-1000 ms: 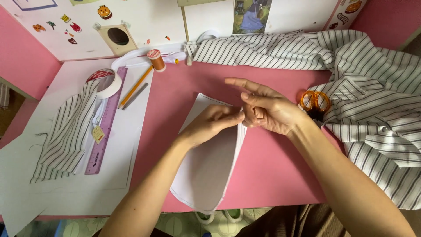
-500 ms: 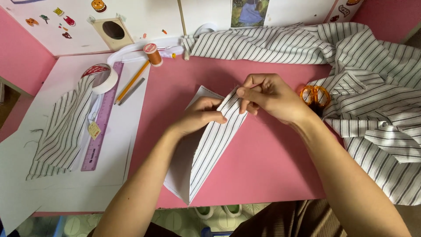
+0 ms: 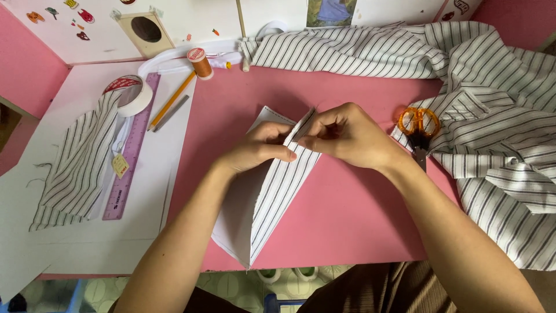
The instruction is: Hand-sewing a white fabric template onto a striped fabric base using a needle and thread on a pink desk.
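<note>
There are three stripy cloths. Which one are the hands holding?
The folded stripy piece in the middle, pinched at its top by both hands. The small piece lies on the left paper; the big cloth lies right.

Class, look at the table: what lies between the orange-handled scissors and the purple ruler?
In the head view, between the scissors and the ruler lie both hands, left and right, pinching the folded striped fabric piece.

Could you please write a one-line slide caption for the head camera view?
Both hands, left hand and right hand, pinch a folded striped fabric piece on a pink table.
</note>
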